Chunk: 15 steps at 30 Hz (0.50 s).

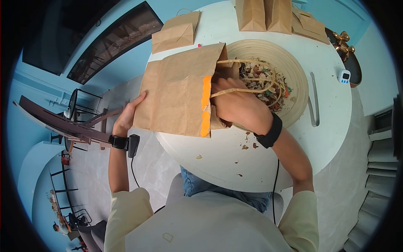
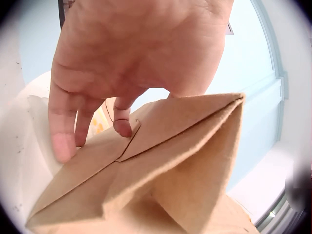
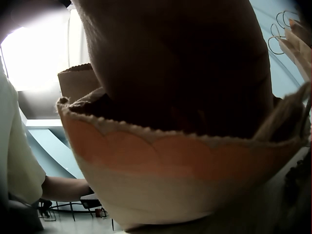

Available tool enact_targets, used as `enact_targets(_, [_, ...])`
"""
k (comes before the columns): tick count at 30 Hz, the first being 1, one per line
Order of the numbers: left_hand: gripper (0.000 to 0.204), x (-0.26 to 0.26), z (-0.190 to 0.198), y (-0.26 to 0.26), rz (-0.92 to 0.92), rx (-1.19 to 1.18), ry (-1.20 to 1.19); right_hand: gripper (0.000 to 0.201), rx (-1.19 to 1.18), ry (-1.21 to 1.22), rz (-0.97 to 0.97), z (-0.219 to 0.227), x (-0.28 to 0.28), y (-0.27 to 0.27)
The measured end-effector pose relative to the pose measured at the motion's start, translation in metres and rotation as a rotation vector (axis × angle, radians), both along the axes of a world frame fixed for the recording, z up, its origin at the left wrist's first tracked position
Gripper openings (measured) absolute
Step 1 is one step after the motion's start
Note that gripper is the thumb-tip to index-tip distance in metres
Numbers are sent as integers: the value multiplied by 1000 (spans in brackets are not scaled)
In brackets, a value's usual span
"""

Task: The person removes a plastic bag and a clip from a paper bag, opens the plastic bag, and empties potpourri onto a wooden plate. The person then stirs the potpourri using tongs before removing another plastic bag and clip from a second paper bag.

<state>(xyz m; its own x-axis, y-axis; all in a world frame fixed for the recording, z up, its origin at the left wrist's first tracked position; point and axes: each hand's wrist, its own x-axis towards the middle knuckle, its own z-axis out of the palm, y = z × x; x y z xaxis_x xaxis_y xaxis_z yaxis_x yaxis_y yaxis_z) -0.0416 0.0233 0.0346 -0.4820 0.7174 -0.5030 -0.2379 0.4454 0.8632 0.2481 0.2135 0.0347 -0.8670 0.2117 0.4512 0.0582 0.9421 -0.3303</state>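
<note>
A brown paper bag (image 1: 174,90) with an orange scalloped edge lies on its side, its mouth facing the round woven tray (image 1: 300,80) of dried leaves and chips. My left hand (image 1: 128,117) is at the bag's bottom end. In the left wrist view, the extended fingers of that hand (image 2: 136,53) rest against the folded bottom (image 2: 146,161). My right hand (image 1: 241,107) reaches in through the mouth beside the twisted handles (image 1: 239,90); its fingers are hidden inside. The right wrist view shows that hand (image 3: 180,63), dark, entering past the orange rim (image 3: 165,151).
Metal tongs (image 1: 314,101) lie right of the tray, with a small white timer (image 1: 344,77) farther right. More paper bags (image 1: 264,14) stand at the table's far side, another (image 1: 176,33) at far left. Loose flakes (image 1: 245,147) dot the near tabletop.
</note>
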Motion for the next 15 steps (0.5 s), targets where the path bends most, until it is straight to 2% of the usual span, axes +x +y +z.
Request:
enact_targets(3, [53,-7,-7,-4,-45,53,10,20,-73,-50,-15,3,0,-2])
enact_targets(5, [51,-9,-10,-7,-44,97,-14,19,-165,15,50,4,-1,-1])
enact_targets(9, [49,0,-4,-10,-33,245,-113,19,-175,159,108,3,-2,2])
enact_targets(12, [48,10,3,-9,-1,303,-101,31,-141,105,144,-11,-1,7])
enact_targets(14, [47,10,0,-7,18,346,-99,40,-104,401,169,-19,1,3])
enact_targets(15, [46,10,0,-7,36,388,-96,40,-104,401,168,-18,3,2])
